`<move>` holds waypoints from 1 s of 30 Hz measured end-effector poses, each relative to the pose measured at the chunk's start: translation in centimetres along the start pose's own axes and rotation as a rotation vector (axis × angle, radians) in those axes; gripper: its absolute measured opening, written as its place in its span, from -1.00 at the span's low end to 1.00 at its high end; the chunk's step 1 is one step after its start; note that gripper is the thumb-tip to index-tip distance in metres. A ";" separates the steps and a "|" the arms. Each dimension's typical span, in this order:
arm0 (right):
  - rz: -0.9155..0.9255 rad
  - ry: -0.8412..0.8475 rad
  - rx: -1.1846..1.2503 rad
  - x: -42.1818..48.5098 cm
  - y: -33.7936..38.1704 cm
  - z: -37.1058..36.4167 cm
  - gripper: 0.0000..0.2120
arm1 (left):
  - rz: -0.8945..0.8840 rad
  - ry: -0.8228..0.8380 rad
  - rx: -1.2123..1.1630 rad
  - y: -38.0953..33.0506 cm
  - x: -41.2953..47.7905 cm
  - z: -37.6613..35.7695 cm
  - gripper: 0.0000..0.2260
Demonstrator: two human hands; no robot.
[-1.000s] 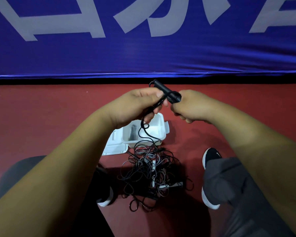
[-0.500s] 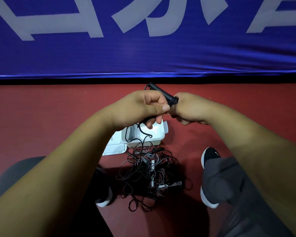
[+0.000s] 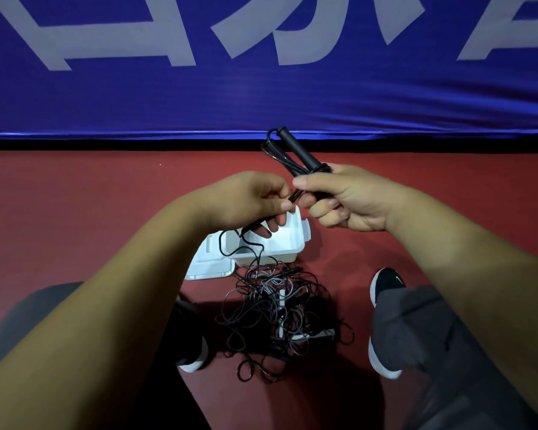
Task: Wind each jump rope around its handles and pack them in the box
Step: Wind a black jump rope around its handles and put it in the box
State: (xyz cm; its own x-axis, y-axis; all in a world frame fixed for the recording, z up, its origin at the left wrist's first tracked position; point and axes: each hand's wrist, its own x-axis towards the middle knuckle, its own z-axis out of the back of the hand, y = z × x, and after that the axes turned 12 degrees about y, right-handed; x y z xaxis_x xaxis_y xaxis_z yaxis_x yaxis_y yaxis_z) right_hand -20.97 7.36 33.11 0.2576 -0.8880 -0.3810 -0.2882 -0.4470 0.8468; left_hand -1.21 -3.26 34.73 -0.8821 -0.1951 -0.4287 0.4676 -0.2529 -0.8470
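One black jump-rope handle, cord looped alongside it, juts up beyond my right hand, whose fingers are curled tight around its lower end. Just beside it, my left hand pinches the trailing cord, which drops below both hands over the white box to the tangled pile.

Red floor under a blue banner

The dull red floor fills the lower frame; a blue banner with large pale lettering spans the top.
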 end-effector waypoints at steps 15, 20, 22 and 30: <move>-0.053 0.194 0.265 -0.3 0.3 -0.9 -0.75 | 0.179 -0.091 0.190 1.3 1.5 0.5 -0.83; -0.153 0.477 0.233 -1.0 0.0 -0.2 -0.62 | 0.120 -0.252 0.325 1.1 1.8 0.9 -0.80; -0.242 0.636 0.237 -1.3 -0.3 0.1 -0.65 | 0.076 -0.255 0.371 1.1 1.3 1.2 -0.85; -0.529 0.628 0.050 -1.4 -1.5 -0.8 -0.74 | -0.105 -0.238 0.021 0.8 1.6 1.3 -0.89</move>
State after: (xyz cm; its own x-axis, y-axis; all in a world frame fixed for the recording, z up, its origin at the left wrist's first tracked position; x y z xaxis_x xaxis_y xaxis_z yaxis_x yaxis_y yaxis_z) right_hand -20.14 9.36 32.67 0.8347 -0.3393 -0.4337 -0.0213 -0.8069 0.5903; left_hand -2.18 -4.96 33.76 -0.8889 -0.3836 -0.2503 0.3770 -0.3025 -0.8754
